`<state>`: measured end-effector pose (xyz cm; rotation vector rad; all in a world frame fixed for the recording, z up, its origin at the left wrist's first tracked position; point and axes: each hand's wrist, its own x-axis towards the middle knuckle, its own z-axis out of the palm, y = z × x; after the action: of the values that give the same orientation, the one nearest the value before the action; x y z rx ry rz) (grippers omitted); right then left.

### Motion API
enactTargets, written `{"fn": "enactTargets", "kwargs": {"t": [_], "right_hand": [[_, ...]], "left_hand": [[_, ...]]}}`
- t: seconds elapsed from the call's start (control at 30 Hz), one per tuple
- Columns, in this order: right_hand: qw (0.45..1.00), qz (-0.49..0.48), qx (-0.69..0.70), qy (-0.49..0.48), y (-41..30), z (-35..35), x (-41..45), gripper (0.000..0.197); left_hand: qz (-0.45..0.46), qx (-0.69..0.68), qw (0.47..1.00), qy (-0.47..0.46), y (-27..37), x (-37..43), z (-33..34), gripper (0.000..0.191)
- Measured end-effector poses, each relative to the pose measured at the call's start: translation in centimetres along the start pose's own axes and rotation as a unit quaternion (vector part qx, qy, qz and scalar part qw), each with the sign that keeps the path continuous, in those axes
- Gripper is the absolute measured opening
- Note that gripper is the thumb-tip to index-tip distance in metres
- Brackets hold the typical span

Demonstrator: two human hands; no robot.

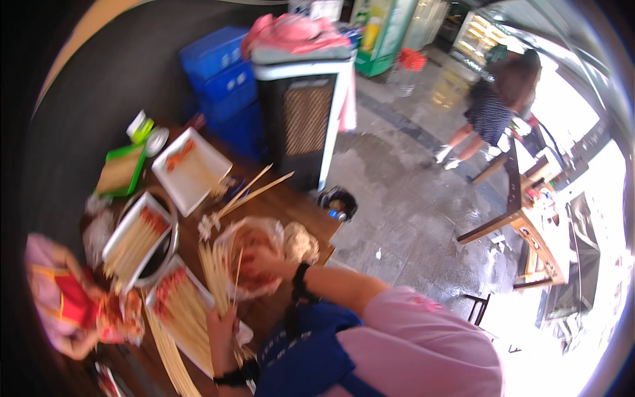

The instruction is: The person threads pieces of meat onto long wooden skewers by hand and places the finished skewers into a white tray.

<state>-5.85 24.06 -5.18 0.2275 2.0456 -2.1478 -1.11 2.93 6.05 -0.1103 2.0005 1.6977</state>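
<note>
My left hand (223, 325) grips a bundle of thin wooden skewers (212, 278), which fan upward from the fist. One skewer leans apart from the rest, toward the meat. My right hand (260, 263) reaches into a container lined with clear plastic (275, 228) that holds raw red meat pieces (248, 243). Its fingers are blurred against the meat, so their grip is unclear. Left of my left hand, a white tray (191, 360) carries rows of skewers with red meat at their far ends. A second white tray (111, 243) of meat skewers rests over a round metal basin (173, 238).
Farther back, a white tray (198, 198) holds a few meat skewers beside a green tray (136, 173). Loose skewers (171, 352) lie on the wooden table (268, 198). Another person (59, 293) stands left, one (501, 99) farther off. A bin (337, 198) stands beyond the table edge.
</note>
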Motion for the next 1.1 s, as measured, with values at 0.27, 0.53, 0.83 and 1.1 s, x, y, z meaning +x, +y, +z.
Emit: {"fn": "enactTargets", "kwargs": {"t": [0.27, 0.53, 0.83, 1.1], "right_hand": [[0.966, -0.004, 0.257, 0.009, -2.7, -1.0, -3.4, 0.023], [0.971, -0.028, 0.224, 0.074, -3.9, -0.7, -4.4, 0.022], [0.977, -0.088, 0.17, 0.099, -3.7, -0.1, -4.7, 0.021], [0.975, -0.127, 0.151, 0.108, -3.5, 0.2, -4.6, 0.02]], "left_hand": [[0.026, 0.048, 0.998, 0.014, -0.5, 1.1, -0.6, 0.009], [0.094, 0.154, 0.982, 0.049, -1.9, 0.7, -0.9, 0.011], [0.054, 0.144, 0.987, 0.044, -1.1, -0.7, -0.8, 0.01], [0.095, 0.165, 0.981, 0.05, -2.0, -0.6, -1.2, 0.008]]}}
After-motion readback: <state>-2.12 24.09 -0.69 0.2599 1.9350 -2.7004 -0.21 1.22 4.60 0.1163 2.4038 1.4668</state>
